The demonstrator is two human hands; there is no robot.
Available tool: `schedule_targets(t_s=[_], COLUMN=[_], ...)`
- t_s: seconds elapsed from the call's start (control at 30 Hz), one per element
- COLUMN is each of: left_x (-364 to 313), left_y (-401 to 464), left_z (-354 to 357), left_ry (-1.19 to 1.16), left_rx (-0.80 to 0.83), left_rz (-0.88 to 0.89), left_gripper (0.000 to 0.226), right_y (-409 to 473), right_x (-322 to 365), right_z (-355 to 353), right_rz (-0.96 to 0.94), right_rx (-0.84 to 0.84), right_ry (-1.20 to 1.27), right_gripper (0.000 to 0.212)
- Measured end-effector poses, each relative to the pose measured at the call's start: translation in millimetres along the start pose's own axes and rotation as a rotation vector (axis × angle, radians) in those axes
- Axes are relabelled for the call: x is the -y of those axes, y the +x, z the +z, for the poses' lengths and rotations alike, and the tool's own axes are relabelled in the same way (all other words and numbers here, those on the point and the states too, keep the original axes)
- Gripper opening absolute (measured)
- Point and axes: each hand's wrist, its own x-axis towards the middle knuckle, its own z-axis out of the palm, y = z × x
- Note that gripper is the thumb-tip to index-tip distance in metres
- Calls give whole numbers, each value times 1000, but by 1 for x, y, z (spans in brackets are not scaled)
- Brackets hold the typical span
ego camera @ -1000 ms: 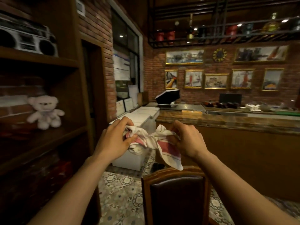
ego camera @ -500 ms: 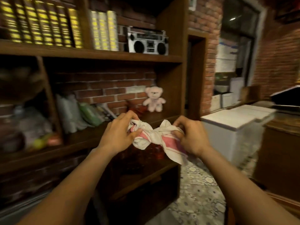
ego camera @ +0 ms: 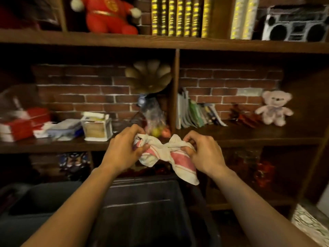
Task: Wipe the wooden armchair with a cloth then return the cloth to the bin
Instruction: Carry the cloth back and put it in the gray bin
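View swung to bin (ego camera: 142, 207), both hands' fingers (ego camera: 140, 148) clamp cloth (ego camera: 165, 154)

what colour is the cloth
White with pink-red stripes; the cloth shows best in the head view.

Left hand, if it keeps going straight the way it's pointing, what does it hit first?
Probably the clear bag of fruit on the middle shelf, just past the left hand holding the cloth; depth is unclear.

- Red plush toy (ego camera: 108, 14) on the top shelf (ego camera: 160, 42), up and left of the hands.
- Yellow-spined books (ego camera: 179, 16) directly above.
- Boombox (ego camera: 295, 25) upper right.
- Pink teddy bear (ego camera: 275, 107) right, on the middle shelf.
- Leaning magazines (ego camera: 194, 111) just right.
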Motion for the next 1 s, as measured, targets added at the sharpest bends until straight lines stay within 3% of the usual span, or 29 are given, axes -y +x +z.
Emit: schedule_targets(t_s=[0.2, 0.4, 0.73, 0.8, 0.87, 1.0], left_x=[135, 211, 266, 271, 274, 276], left_y=[-10, -40, -120, -137, -155, -190], left_z=[-3, 46, 178, 204, 223, 260], left_ry=[-6, -24, -72, -59, -45, 60], left_rx=[58, 202, 448, 508, 585, 755], left_rz=[-137, -261, -430, -482, -529, -537], left_gripper=[37, 37, 40, 43, 45, 59], right_y=[37, 31, -17, -27, -41, -71], right_x=[59, 54, -20, -36, -47, -72], right_z=[116, 209, 325, 345, 361, 394], right_rz=[-9, 55, 230, 271, 266, 253], right_rx=[129, 264, 574, 656, 716, 834], right_ry=[14, -51, -100, -70, -64, -95], right_gripper=[20, 26, 23, 33, 41, 34])
